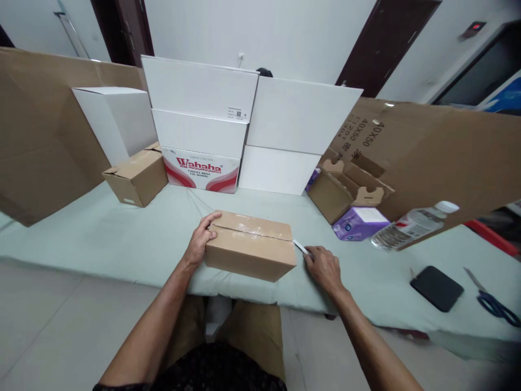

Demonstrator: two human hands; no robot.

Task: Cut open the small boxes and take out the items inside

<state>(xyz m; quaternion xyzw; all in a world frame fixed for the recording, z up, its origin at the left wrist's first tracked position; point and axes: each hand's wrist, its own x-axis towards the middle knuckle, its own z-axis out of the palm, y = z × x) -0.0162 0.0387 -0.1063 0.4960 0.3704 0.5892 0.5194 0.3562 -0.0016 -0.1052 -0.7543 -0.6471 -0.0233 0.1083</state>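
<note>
A closed brown cardboard box (pixel 252 247) lies on the cloth-covered table right in front of me. Clear tape runs along the seam on its top. My left hand (pixel 200 239) grips the box's left end, with the thumb on the top. In my right hand (pixel 324 267) is a utility knife (pixel 300 247), its pale blade pointing at the right end of the seam. The blade tip is at or very near the box edge; whether it touches I cannot tell. Most of the knife's handle is hidden under my fingers.
White cartons, one a Wahaha carton (pixel 201 169), stand at the back. Left of them is another brown box (pixel 140 176). To the right are an opened box (pixel 342 187), a purple box (pixel 358 224), a water bottle (pixel 413 225), a black flat object (pixel 437 288) and scissors (pixel 490 300).
</note>
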